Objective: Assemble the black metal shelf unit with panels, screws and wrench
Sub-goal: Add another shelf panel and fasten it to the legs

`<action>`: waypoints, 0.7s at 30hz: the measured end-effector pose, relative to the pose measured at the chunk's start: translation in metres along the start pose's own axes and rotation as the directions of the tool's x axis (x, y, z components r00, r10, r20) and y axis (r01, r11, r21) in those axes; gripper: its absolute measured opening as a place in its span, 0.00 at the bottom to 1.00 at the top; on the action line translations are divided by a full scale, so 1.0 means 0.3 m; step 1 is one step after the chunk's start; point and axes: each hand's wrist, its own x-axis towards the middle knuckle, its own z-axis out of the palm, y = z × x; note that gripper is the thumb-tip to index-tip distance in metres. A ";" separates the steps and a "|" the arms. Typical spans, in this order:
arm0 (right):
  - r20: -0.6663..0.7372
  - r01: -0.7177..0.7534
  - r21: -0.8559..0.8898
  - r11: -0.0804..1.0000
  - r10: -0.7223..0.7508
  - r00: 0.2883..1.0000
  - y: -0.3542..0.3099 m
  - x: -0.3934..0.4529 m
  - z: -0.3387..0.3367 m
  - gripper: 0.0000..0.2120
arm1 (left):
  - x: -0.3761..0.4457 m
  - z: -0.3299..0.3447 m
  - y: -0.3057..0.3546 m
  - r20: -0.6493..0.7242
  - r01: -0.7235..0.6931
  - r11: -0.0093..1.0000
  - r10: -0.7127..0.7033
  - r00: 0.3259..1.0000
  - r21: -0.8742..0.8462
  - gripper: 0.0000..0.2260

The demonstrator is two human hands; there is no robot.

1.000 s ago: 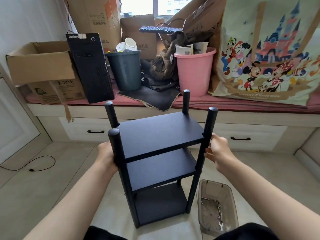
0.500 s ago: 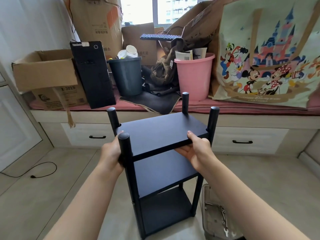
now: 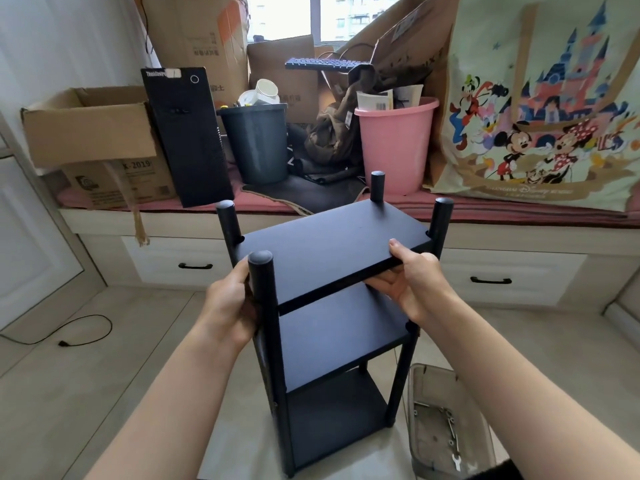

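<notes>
Shelf unit [image 3: 332, 306] stands upright on the floor before me, three panels fitted; I judge I steady it to test its firmness. My left hand [image 3: 230, 306] wraps the near-left post [image 3: 265, 306]. My right hand [image 3: 403, 278] pinches the top panel's [image 3: 332, 244] front edge, thumb above, fingers beneath.

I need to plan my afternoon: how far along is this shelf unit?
Nearly finished, it seems. Done: the shelf unit stands upright with three panels fitted between four posts. In hand: the left hand grips the near left post, and the right hand pinches the top panel's front edge. Left: perhaps final tightening; loose hardware and a small wrench lie in the clear tray.
</notes>
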 end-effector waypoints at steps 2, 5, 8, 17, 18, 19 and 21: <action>-0.003 0.000 0.022 1.000 0.000 1.000 -0.006 0.015 -0.006 0.17 | -0.006 0.001 0.003 0.053 0.053 0.998 -0.052 0.997 -0.023 0.10; 0.011 0.016 0.074 0.997 -0.017 1.000 -0.018 0.043 -0.006 0.17 | -0.012 -0.008 0.009 0.179 0.085 0.992 -0.068 0.981 -0.091 0.10; 0.023 0.031 0.097 0.995 -0.033 0.999 -0.011 0.065 -0.002 0.17 | -0.027 -0.002 0.017 0.280 0.079 0.989 -0.041 0.959 -0.127 0.11; 0.019 0.041 0.118 0.992 -0.044 0.999 0.003 0.070 -0.001 0.17 | -0.048 0.020 -0.001 0.262 0.051 0.978 0.005 0.965 -0.205 0.07; 0.024 0.041 0.125 0.991 -0.045 0.999 0.000 0.068 0.000 0.17 | -0.050 0.023 -0.001 0.262 0.045 0.977 0.012 0.965 -0.211 0.05; 0.029 0.039 0.136 0.990 -0.043 0.999 -0.003 0.066 0.001 0.16 | -0.052 0.026 -0.001 0.259 0.041 0.975 0.017 0.966 -0.216 0.05; 0.017 0.028 0.154 0.988 -0.031 0.999 -0.006 0.061 0.003 0.14 | -0.056 0.032 -0.004 0.247 0.037 0.975 0.020 0.969 -0.221 0.04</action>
